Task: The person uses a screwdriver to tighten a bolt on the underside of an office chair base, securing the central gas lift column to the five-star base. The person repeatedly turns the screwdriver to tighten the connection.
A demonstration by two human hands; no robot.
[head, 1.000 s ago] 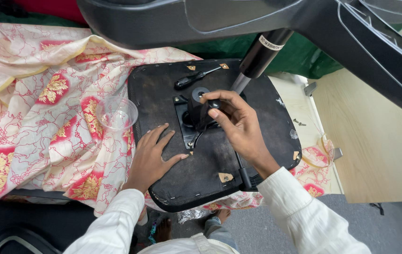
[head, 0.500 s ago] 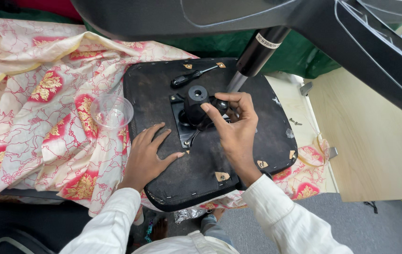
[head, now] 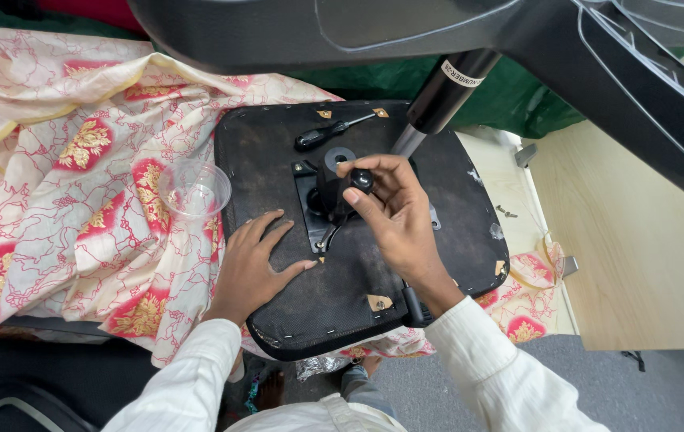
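Patterned cloth [head: 62, 184] spread under everything at 9 o'clock, probably to keep the upturned seat from scuffing. Clear plastic cup [head: 194, 190] sitting on it just off the seat's left edge, looks empty, handy spot for loose screws maybe. Left hand [head: 256, 260] flat and open, fingers spread on the seat base [head: 358, 296], pressing down, likely to stop it sliding. Black bracket [head: 328, 204] bolted dead centre of the seat. Screwdriver [head: 328, 133] parked at 12 o'clock on the seat, within reach, touching nothing else. Right hand [head: 394, 216] pinched shut on the small black knob [head: 360, 179] at the bracket's 2 o'clock side. Gas cylinder [head: 442, 100] leaning in at 1 o'clock, chair base looming overhead. A couple of loose screws [head: 506, 211] on the bench at 3 o'clock.
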